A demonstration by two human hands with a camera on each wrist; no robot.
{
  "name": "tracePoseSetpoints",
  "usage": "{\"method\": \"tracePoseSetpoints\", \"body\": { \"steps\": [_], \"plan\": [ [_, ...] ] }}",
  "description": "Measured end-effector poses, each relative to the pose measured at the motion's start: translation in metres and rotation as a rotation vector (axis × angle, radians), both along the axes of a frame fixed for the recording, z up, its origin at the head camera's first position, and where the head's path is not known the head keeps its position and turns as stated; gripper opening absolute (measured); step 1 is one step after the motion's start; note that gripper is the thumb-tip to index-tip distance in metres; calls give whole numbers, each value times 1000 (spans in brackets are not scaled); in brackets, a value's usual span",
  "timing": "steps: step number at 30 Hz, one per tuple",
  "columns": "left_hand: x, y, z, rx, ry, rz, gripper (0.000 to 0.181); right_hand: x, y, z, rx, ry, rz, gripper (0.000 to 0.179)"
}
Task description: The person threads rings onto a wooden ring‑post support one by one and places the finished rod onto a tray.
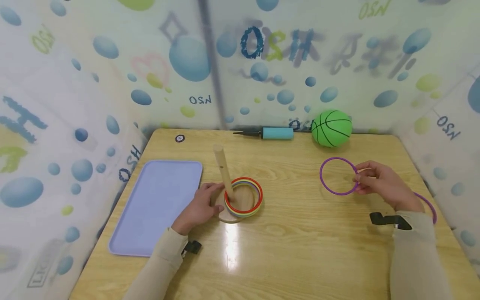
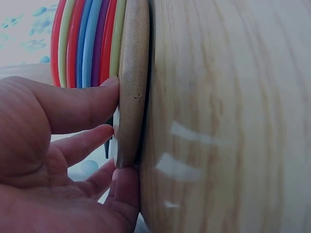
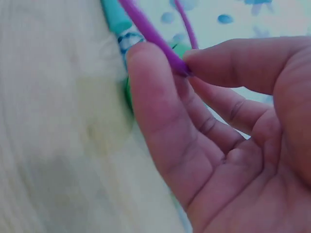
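Observation:
My right hand (image 1: 386,183) pinches a thin purple ring (image 1: 321,182) at its right side between thumb and fingers, over the right part of the table. The right wrist view shows the thumb and index finger on the purple ring (image 3: 150,31). My left hand (image 1: 198,208) rests at the left edge of a wooden ring-toss stand (image 1: 222,166) with an upright peg. Its thumb and fingertips touch the round base (image 2: 133,87), fingers spread along the rim. Several coloured rings (image 1: 261,196), red on top, lie stacked around the peg, shifted to the right.
A lavender tray (image 1: 161,187) lies left of the stand. Along the back are a round sticker (image 1: 180,138), a blue hand pump (image 1: 277,133) and a green ball (image 1: 331,128). Another purple ring (image 1: 433,210) lies partly hidden by my right wrist. Patterned walls enclose the table.

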State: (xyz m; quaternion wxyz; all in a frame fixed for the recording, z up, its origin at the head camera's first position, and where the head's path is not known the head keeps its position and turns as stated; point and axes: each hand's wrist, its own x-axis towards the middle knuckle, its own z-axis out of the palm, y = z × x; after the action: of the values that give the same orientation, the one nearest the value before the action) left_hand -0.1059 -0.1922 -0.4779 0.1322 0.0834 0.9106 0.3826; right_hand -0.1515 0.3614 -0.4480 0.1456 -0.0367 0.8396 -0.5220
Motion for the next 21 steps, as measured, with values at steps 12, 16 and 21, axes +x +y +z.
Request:
{"method": "tracePoseSetpoints", "body": {
  "steps": [12, 16, 21],
  "plan": [
    [0, -1, -3, 13, 20, 3, 69, 3, -34, 31, -46, 105, 36, 29],
    [0, -2, -3, 13, 12, 2, 68, 6, -50, 44, -49, 150, 47, 30],
    [0, -1, -2, 12, 5, -1, 67, 11, -74, 66, -113, 209, 55, 29]
  ]
}}
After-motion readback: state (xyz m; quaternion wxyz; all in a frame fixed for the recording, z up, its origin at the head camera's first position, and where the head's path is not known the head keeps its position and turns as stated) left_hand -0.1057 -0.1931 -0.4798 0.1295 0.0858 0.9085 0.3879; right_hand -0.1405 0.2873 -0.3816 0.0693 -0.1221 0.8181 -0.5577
